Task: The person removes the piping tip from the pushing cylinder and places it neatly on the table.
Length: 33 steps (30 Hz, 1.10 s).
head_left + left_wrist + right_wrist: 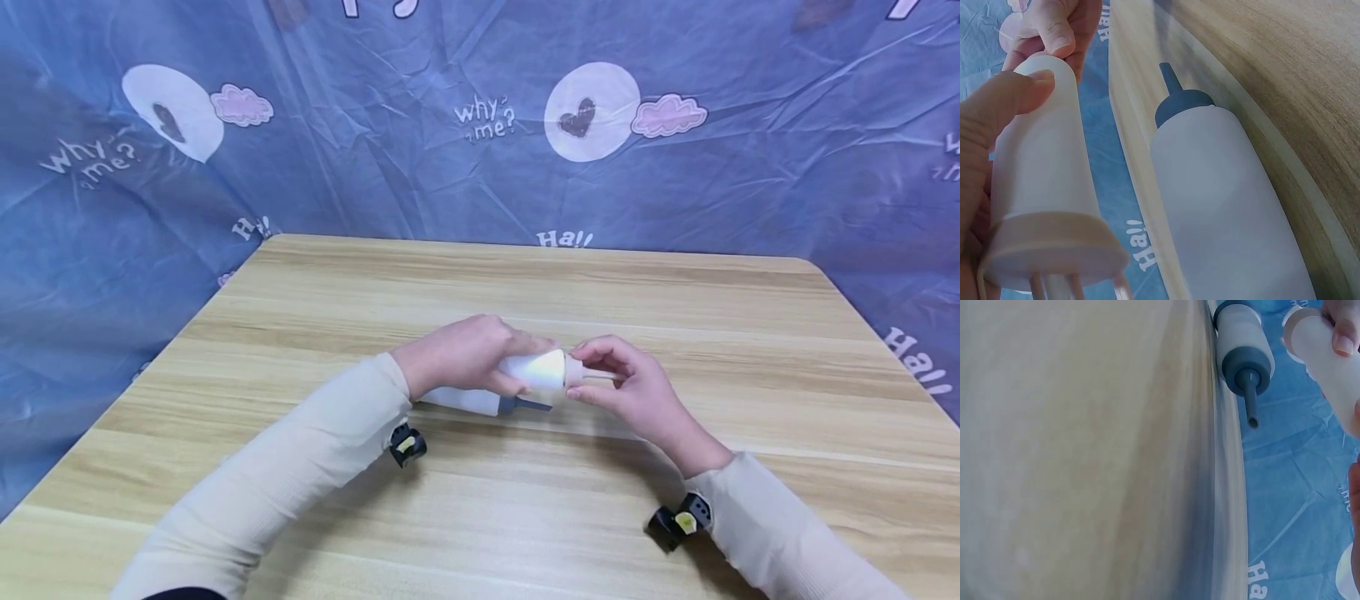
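My left hand (480, 354) grips a white squeeze bottle (536, 369), held above the table with its capped end pointing right. In the left wrist view that bottle (1044, 162) has a beige pronged piece at its near end. The fingers of my right hand (626, 383) pinch the pale cap (573, 372), its thin nozzle running toward the palm. Just below the left hand, a second white squeeze bottle (468, 401) with a blue-grey nozzle cap (1182, 103) lies on its side. Neither hand visibly touches this one.
Under everything is a wood-grain table (465, 517) with rounded far corners. A blue printed cloth (420, 167) hangs behind it and at both sides. Small black cameras are strapped to both wrists.
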{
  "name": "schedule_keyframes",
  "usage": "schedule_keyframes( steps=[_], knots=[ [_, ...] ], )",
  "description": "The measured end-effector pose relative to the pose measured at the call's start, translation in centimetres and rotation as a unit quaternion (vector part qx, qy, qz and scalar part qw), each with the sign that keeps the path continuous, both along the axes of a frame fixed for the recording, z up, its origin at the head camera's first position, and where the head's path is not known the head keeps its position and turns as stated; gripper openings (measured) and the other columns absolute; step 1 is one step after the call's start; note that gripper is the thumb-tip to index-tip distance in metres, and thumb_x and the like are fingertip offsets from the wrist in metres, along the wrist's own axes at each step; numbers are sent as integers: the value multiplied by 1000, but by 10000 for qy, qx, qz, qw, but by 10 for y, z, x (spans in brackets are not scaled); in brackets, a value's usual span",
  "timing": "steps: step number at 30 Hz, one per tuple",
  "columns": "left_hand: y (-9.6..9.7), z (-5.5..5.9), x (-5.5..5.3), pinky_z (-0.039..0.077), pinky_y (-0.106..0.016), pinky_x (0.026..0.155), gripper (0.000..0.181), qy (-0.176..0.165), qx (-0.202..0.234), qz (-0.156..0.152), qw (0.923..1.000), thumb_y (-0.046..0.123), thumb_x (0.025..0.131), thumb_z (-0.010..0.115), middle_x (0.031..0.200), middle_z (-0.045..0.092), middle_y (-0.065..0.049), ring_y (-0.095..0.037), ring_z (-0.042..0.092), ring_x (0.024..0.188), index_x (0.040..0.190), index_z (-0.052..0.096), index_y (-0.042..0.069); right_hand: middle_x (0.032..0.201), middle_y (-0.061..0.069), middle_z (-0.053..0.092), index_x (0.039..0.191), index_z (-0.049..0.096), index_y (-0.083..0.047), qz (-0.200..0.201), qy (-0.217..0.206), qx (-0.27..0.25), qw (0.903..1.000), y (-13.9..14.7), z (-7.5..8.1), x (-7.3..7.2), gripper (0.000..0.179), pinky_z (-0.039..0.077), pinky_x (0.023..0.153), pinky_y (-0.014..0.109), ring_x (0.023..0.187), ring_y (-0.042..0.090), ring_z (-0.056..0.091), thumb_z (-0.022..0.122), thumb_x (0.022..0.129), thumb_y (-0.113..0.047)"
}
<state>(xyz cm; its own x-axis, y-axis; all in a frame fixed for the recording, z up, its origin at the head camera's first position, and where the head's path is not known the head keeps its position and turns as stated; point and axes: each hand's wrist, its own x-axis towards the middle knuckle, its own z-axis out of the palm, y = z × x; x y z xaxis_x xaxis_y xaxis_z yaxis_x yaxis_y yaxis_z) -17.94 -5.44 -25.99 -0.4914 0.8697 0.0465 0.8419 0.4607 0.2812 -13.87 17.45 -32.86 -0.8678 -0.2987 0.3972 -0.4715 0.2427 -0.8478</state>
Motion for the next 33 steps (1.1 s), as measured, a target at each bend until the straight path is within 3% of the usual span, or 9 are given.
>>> schedule_keyframes(
  steps=[4,9,12,16,20,23,27,33],
  knots=[
    [0,1,1,52,-23,79,55,-11,-46,0,10000,23,79,72,113,67,-6,-14,65,88,130,55,10,107,0,61,110,52,6,242,9,107,9996,2,2,-1,52,49,86,19,98,0,58,75,64,13],
    [-1,2,2,52,-24,80,55,152,-145,-12,9998,22,79,72,112,67,-5,-14,64,88,129,55,10,107,21,57,119,47,10,551,-665,311,9958,5,10,-3,40,51,83,23,93,7,58,62,84,1],
    [-2,1,2,52,-23,80,54,195,-113,-62,9997,22,79,72,113,67,-5,-14,65,89,129,55,10,103,18,59,118,49,12,615,-1333,375,9885,6,14,-6,33,54,76,29,84,14,62,50,95,-11],
    [-1,2,4,52,-22,80,54,241,-90,-156,9995,20,79,71,113,67,-6,-15,65,90,129,55,9,92,15,64,114,51,15,894,-1979,409,9753,8,15,-8,43,56,71,36,76,19,65,41,99,-24],
    [-1,1,5,52,-22,81,54,361,-88,-180,9991,20,78,72,110,67,-7,-15,66,89,128,55,9,76,8,67,107,53,13,1464,-2266,318,9624,9,13,-11,48,56,65,36,69,16,65,32,102,-31],
    [-2,0,5,52,-21,80,55,413,-98,-170,9990,20,78,72,109,68,-6,-15,66,87,129,55,9,74,3,68,105,52,12,1717,-2389,212,9555,9,11,-13,49,56,63,35,68,15,65,31,102,-32],
    [-2,-1,6,52,-21,78,55,451,-132,-190,9987,21,79,72,108,68,-6,-15,66,85,129,55,9,75,1,68,106,52,12,1710,-2439,181,9544,8,10,-13,46,57,65,36,69,15,66,35,101,-30],
    [-2,-1,5,52,-21,78,53,486,-120,-202,9985,21,79,72,110,67,-6,-14,66,86,128,56,8,76,3,68,100,54,8,1302,-2286,235,9645,6,10,-12,34,57,67,39,71,17,67,43,99,-25]
  ],
)
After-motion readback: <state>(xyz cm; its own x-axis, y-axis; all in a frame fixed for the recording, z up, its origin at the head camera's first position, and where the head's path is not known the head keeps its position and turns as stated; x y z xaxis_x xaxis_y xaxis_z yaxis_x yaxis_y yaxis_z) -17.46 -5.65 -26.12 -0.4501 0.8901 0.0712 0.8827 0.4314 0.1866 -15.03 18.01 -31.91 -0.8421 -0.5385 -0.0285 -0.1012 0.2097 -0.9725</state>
